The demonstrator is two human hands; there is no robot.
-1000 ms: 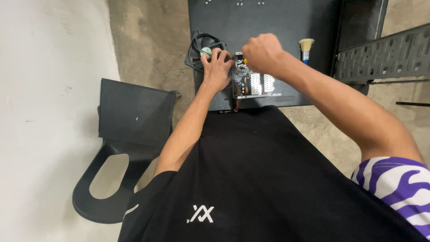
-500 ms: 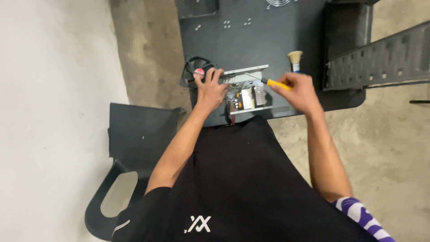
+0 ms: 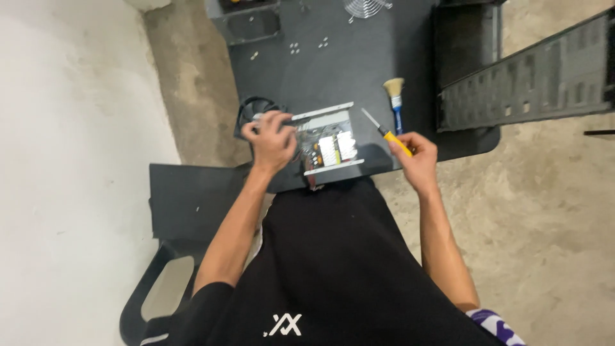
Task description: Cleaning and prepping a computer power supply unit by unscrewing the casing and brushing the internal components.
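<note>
An opened metal power supply box [image 3: 328,142] with its circuit board showing lies on the near edge of a black table [image 3: 333,64]. My left hand [image 3: 272,140] grips the box's left side, next to a black fan [image 3: 255,109] and its cables. To the right of the box, my right hand [image 3: 418,157] holds a yellow-handled screwdriver [image 3: 386,132], its tip pointing up and to the left. A blue-handled paintbrush [image 3: 395,97] lies on the table just beyond the screwdriver.
Loose screws [image 3: 293,46] and a round wire fan grille [image 3: 366,6] lie at the table's far side. A black perforated metal panel [image 3: 532,74] stands to the right, a dark flat panel [image 3: 192,198] and black chair [image 3: 150,295] to the left. The floor is bare concrete.
My right hand has drawn back from the box to the right with the screwdriver. The left hand stays on the box. The view has tilted so the table sits lower.
</note>
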